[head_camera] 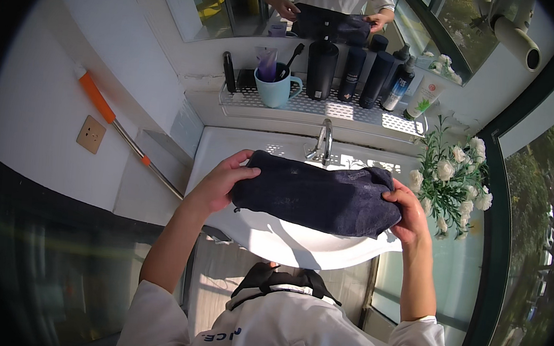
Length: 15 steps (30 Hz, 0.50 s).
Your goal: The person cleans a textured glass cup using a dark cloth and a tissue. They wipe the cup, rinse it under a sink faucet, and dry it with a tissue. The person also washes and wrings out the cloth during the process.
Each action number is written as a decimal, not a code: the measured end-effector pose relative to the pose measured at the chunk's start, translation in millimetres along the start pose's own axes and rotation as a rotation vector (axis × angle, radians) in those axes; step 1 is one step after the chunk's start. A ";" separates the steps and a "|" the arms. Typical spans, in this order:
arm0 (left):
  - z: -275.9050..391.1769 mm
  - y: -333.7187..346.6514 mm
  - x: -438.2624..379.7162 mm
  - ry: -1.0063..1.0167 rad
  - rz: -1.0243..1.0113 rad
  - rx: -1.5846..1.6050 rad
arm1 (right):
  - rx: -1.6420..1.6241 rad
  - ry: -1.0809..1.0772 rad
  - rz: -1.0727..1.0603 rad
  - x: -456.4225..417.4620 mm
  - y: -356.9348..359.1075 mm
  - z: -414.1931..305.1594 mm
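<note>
A dark navy cloth towel (305, 193) is stretched level between my two hands, above a white washbasin (271, 239). My left hand (224, 181) pinches its left end, thumb on top. At the other end, my right hand (408, 209) grips a bunched, creased corner. The towel hides much of the bowl. Behind it rises a chrome faucet (327, 140), apart from the cloth. In the mirror (246, 17) the same towel shows between the reflected hands.
A perforated metal shelf (283, 103) bears a light blue mug (272, 91) with a tube and toothbrush, a black pump bottle (321, 70) and several other bottles. White artificial-looking flowers (447, 173) stand at right. An orange-handled pole (98, 98) leans left, near a wall socket (91, 134).
</note>
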<state>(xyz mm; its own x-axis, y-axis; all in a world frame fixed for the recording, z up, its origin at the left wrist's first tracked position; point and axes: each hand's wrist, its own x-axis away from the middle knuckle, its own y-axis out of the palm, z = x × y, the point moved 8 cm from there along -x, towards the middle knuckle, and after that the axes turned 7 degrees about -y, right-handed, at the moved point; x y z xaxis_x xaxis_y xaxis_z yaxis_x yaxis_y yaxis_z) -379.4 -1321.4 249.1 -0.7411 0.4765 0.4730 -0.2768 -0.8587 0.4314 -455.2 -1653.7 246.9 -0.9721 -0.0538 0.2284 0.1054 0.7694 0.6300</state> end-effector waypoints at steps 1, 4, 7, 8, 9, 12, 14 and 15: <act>17.1 3.9 7.6 0.102 0.028 0.005 | 0.075 -0.096 0.025 1.5 12.1 -16.5; 64.4 17.2 24.2 0.435 -0.031 -0.134 | 0.347 -0.459 -0.035 24.7 33.3 -62.7; 91.0 25.8 20.7 0.562 -0.070 -0.116 | 0.332 -0.581 -0.171 13.6 21.2 -91.4; 95.0 25.2 15.0 0.584 -0.116 -0.103 | 0.250 -0.544 -0.088 7.2 13.3 -88.7; 96.1 22.8 9.7 0.603 -0.159 -0.089 | 0.216 -0.534 -0.070 2.4 9.3 -85.4; 97.8 17.6 -0.8 0.626 -0.138 -0.114 | 0.352 -0.710 -0.129 -4.1 19.7 -98.7; 94.6 16.3 -2.3 0.625 -0.120 -0.186 | 0.390 -0.796 -0.138 -3.2 27.9 -102.5; 89.7 13.6 -1.3 0.622 -0.089 -0.244 | 0.395 -0.760 -0.101 -1.8 28.3 -99.8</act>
<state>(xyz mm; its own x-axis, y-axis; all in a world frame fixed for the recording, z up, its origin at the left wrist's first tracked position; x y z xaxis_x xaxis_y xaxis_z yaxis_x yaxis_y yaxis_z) -327.3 -1316.7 323.3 -0.9032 0.4124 -0.1186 -0.4290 -0.8742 0.2274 -429.5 -1695.3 338.4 -0.8644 0.1985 -0.4619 0.0677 0.9563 0.2844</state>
